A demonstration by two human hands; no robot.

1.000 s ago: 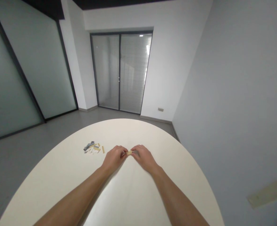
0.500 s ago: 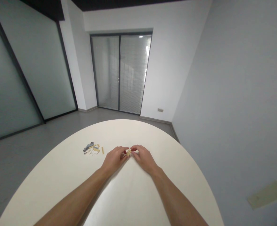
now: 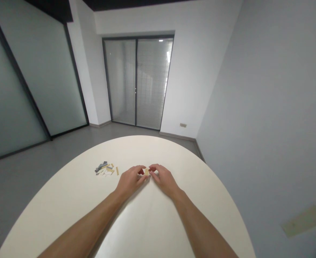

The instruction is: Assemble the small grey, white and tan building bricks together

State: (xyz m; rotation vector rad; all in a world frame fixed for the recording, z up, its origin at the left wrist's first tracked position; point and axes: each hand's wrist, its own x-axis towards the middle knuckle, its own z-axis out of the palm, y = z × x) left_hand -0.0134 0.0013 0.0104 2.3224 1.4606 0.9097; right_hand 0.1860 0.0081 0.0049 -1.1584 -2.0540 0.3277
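Between my two hands, over the middle of the round table, is a small pale-yellow piece [image 3: 146, 171] that looks like joined toy building bricks. My left hand [image 3: 131, 179] has its thumb and fingers closed around the piece's left side. From the right, my right hand [image 3: 163, 179] pinches at it with thumb and index finger. Fingertips cover part of the piece, so its exact shape is too small to make out. To the left lies a loose pile of grey, yellow and white bricks [image 3: 103, 166]. One long yellow brick [image 3: 117, 171] rests just right of that pile.
The white round table [image 3: 152, 222] spans the lower view, its curved edge on both sides and at the back. A white wall [image 3: 268, 107] rises on the right. Beyond the table are a grey floor [image 3: 66, 147] and a glass door [image 3: 136, 82].
The yellow piece has turned slightly between my fingertips and shows more of its face. Both hands stay in nearly the same place. The brick pile has not changed.
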